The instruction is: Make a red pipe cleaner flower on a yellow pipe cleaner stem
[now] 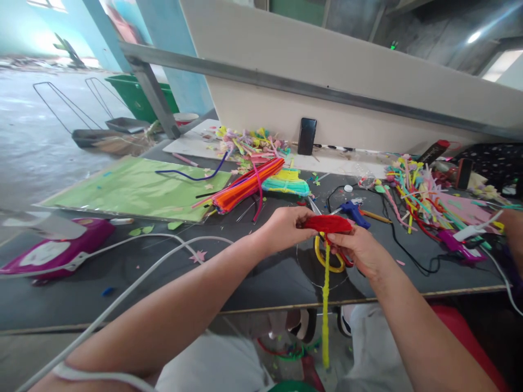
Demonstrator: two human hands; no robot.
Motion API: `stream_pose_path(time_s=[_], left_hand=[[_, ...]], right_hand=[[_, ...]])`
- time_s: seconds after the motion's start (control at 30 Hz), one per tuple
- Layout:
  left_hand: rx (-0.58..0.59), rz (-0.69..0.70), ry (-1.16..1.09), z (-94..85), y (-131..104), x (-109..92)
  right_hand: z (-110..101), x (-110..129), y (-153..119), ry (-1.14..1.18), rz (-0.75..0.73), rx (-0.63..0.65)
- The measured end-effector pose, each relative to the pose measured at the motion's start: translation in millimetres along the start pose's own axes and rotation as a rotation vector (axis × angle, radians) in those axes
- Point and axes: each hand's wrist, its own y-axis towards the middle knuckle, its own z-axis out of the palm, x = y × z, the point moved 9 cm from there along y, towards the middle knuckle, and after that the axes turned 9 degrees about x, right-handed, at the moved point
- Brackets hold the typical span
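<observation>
Near the tabletop's [65, 305] front edge, the left hand [281, 231] and right hand [359, 247] hold one red bundle [327, 224], each grip pinched narrow; one yellow strip [326, 318] dangles below, past the edge. Scissors [335, 270] lie close beneath. Beyond stands a green bin [128, 98], contents hidden. I count two purple gadgets [100, 231].
</observation>
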Motion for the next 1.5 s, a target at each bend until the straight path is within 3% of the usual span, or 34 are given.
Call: stream_pose_path(time_s=[0.23,0.33,0.5,0.8,0.93,1.07,1.2,1.3,1.37,1.5], left_hand=[[0.001,0.04,0.243,-3.1,0.7,-6.9],[0.045,0.031,0.117,-2.1,2.1,-1.0],[0.107,-0.119,-0.18,-1.7,1.2,16.1],[0.1,-0.113,-0.201,-4.8,4.1,22.9],[0.071,-0.129,-0.204,-3.4,3.7,26.4],[0.016,-0.098,-0.121,-8.4,3.1,19.5],[-0.024,-0.028,0.142,-22.2,-2.9,-2.6],[-0.079,-0.133,0.352,-48.8,-19.1,-6.1],[-0.257,-0.351,0.477,-89.6,-42.6,3.3],[-0.41,-0.54,0.567,-156.6,-78.9,13.0]], right_hand=[[1.9,-1.6,2.3,-0.049,-0.02,0.035],[1.5,-0.4,1.3,-0.048,-0.022,0.045],[-7.4,2.2,-3.0,-0.041,-0.013,0.003],[-4.0,-2.1,0.3,-0.068,0.033,0.063],[-6.1,-0.2,0.9,-0.081,0.026,0.023],[-14.5,-2.9,0.8,-0.083,0.069,-0.042],[-21.1,-5.2,1.9,-0.066,0.098,-0.07],[-23.2,-5.2,1.5,-0.02,0.092,-0.062],[-25.7,-5.5,-0.4,0.015,0.094,-0.071],[-26.1,-4.1,-5.1,0.034,0.102,-0.08]])
